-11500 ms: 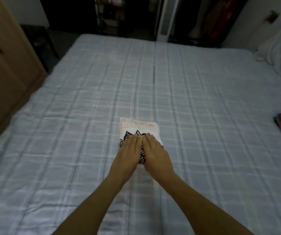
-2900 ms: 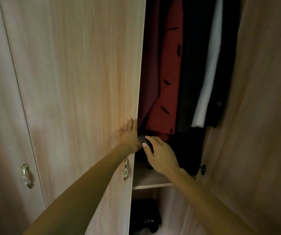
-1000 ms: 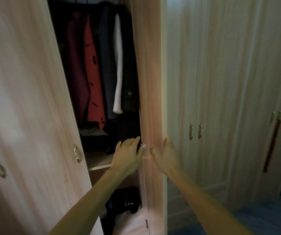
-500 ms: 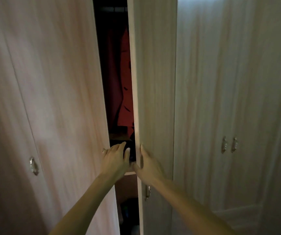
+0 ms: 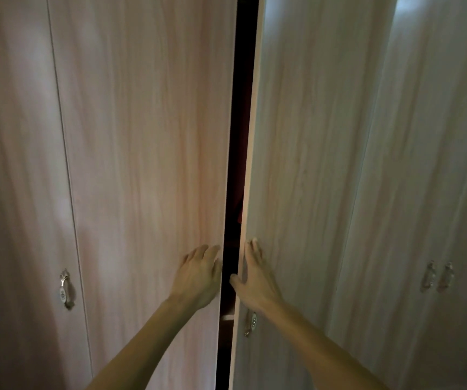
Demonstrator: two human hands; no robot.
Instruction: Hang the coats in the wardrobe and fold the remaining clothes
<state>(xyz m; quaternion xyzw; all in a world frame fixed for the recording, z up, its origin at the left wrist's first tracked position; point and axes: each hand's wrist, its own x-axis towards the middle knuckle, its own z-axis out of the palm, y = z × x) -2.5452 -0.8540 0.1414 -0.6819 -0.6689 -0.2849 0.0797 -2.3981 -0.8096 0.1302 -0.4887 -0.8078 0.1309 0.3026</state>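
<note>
Pale wood-grain panels fill the head view: a wardrobe (image 5: 395, 136) seen close up, its two middle doors almost together. The left hand (image 5: 198, 277) lies flat on the left door (image 5: 147, 164), its fingers (image 5: 208, 253) straight, slightly spread and holding nothing, their tips just short of that door's free edge. The right hand (image 5: 254, 280) lies flat on the right door (image 5: 311, 164), its fingers (image 5: 254, 249) straight and close together along the door's edge. Its thumb juts sideways into the opening and it grips nothing.

Between the two sets of fingertips runs a narrow dark gap (image 5: 236, 122), which goes up from the hands to the top of the frame and down past the wrists. The right door stands a little ajar, its edge nearer the camera than the left door's.

Above the fingertips, inside the gap, a sliver of dark red cloth (image 5: 240, 204) shows. It is too dim and narrow to tell which garment it is. Below the heels of the hands a pale shelf edge (image 5: 227, 316) crosses the gap.

Just under the right wrist a small metal handle (image 5: 250, 323) hangs on the right door. Well to the left of the left fingers is another handle (image 5: 64, 288), on a neighbouring door. Well to the right of the right fingers, a pair of handles (image 5: 437, 277) sits side by side, blurred.
</note>
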